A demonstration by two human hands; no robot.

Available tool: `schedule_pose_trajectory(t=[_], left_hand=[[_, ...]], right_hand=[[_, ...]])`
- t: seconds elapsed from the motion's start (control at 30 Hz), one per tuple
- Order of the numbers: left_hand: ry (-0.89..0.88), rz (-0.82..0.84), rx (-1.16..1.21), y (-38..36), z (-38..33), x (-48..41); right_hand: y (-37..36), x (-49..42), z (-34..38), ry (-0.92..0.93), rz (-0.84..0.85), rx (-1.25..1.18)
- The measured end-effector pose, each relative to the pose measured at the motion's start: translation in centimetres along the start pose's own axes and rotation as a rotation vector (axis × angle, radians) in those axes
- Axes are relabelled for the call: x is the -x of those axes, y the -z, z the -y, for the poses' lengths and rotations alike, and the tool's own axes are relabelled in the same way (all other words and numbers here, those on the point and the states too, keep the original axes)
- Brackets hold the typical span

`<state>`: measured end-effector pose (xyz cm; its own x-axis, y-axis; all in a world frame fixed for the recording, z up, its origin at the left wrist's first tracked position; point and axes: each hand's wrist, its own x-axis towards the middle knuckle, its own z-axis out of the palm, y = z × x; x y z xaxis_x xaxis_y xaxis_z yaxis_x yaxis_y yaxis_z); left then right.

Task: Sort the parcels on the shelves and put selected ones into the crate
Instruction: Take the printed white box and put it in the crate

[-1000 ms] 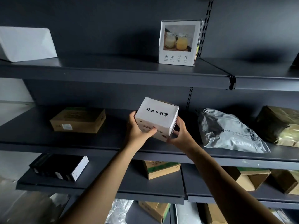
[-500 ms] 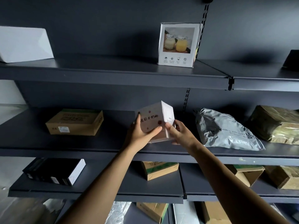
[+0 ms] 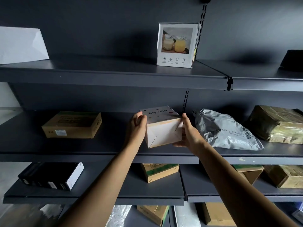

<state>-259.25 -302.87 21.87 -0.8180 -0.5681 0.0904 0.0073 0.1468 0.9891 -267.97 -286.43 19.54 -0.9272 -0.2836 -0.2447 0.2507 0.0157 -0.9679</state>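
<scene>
**Held item:** white box (image 3: 164, 131), clasped between both your hands over the front part of the middle shelf (image 3: 65, 155). It is tilted: the plain folded face is toward you, and the spotted, hand-lettered face is turned up and back. Whether its lower edge touches the shelf cannot be told.

**Left hand** (image 3: 137, 126): your palm lies against the box's left side, with the fingers curled over the upper left edge onto the lettered face.

**Right hand** (image 3: 188, 133): you grip the right side, with the fingers running up to the top right corner and the thumb hooked under the lower right corner.

**Middle shelf, other stock:**
- A brown cardboard box (image 3: 72, 125) with a white label lies well apart on your left.
- A grey mailer bag (image 3: 226, 130) lies just beside your right hand.
- A taped brown parcel (image 3: 278, 125) lies beyond the bag.

**Top shelf** (image 3: 114, 76):
- A white parcel (image 3: 21, 45) sits at the far left.
- A box printed with two drink jars (image 3: 177, 45) stands upright above your hands.

**Lower shelf** (image 3: 98, 198):
- A black box (image 3: 50, 176) lies on the left.
- A small cardboard box (image 3: 159, 172) sits directly below the held item.
</scene>
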Motion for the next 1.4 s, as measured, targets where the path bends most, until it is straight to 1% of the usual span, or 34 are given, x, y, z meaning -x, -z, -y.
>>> schedule_pose_trajectory(t=[0.1, 0.17, 0.23, 0.3, 0.33, 0.4, 0.43, 0.5, 0.57, 0.63, 0.67, 0.7, 0.77, 0.8, 0.83, 0.9, 1.0, 1.07, 1.13, 1.2, 1.27, 1.4], left_hand=[[-0.061, -0.009, 0.052, 0.1, 0.8, -0.3], [-0.089, 0.003, 0.065, 0.1, 1.3, -0.7], [-0.087, -0.007, 0.083, 0.1, 1.3, -0.8], [-0.032, -0.025, 0.103, 0.1, 1.1, -0.8], [0.023, -0.011, 0.125, 0.0, 1.1, -0.9], [0.135, 0.056, 0.205, 0.0, 1.3, -0.7], [0.152, 0.084, 0.226, 0.0, 1.4, -0.7], [0.111, 0.102, 0.201, 0.2, 1.6, -0.8], [0.075, 0.098, 0.191, 0.3, 1.6, -0.8], [0.056, 0.064, 0.207, 0.1, 1.5, -0.7], [0.044, 0.037, 0.201, 0.0, 1.5, -0.7], [0.027, 0.012, 0.187, -0.2, 1.4, -0.6], [0.003, -0.024, 0.134, -0.5, 0.9, -0.6], [-0.012, -0.028, 0.099, -0.5, 0.7, -0.6], [-0.024, -0.028, 0.082, -0.5, 0.6, -0.7], [-0.029, -0.04, 0.1, -0.5, 0.4, -0.7], [0.024, -0.049, 0.07, -0.3, 1.0, -1.2], [0.118, -0.019, 0.018, -0.4, 1.5, -1.3], [0.246, 0.012, 0.032, -0.5, 1.7, -1.1], [0.267, 0.015, 0.031, -0.6, 1.9, -0.8], [0.222, 0.009, 0.014, -0.4, 2.3, -0.6], [0.159, 0.032, 0.043, 0.2, 2.3, -0.4]], right_hand=[[0.6, -0.4, -0.5, -0.037, 0.069, -0.081], [0.7, -0.4, -0.8, -0.024, 0.114, -0.064], [0.6, -0.4, -1.0, -0.008, 0.108, -0.072], [0.4, -0.4, -1.3, -0.013, 0.104, -0.151], [0.3, -0.6, -1.6, -0.032, 0.108, -0.199], [0.0, -0.6, -1.9, -0.052, 0.071, -0.216], [-0.2, -0.5, -2.0, -0.045, 0.028, -0.189], [-0.6, -0.6, -2.3, 0.003, -0.052, -0.096], [-0.8, -0.7, -2.4, 0.113, -0.102, 0.064], [-1.1, -0.3, -2.2, 0.227, -0.104, 0.251], [-1.4, 0.2, -1.9, 0.246, -0.065, 0.297], [-1.6, 0.7, -1.5, 0.226, 0.005, 0.303], [-1.6, 1.7, -0.7, 0.15, 0.201, 0.242], [-1.5, 2.1, -0.5, 0.137, 0.269, 0.229], [-1.3, 2.0, -0.5, 0.133, 0.291, 0.221], [-0.9, 1.8, -0.7, 0.118, 0.277, 0.164], [-0.3, 1.4, -1.0, 0.061, 0.259, 0.037], [-0.1, 1.4, -1.1, 0.044, 0.271, -0.048], [-0.2, 1.3, -1.3, 0.04, 0.283, -0.113], [-0.3, 1.3, -1.5, 0.034, 0.233, -0.156], [-0.4, 1.4, -1.3, 0.039, 0.144, -0.137], [-0.2, 1.0, -1.3, 0.144, -0.047, 0.118]])
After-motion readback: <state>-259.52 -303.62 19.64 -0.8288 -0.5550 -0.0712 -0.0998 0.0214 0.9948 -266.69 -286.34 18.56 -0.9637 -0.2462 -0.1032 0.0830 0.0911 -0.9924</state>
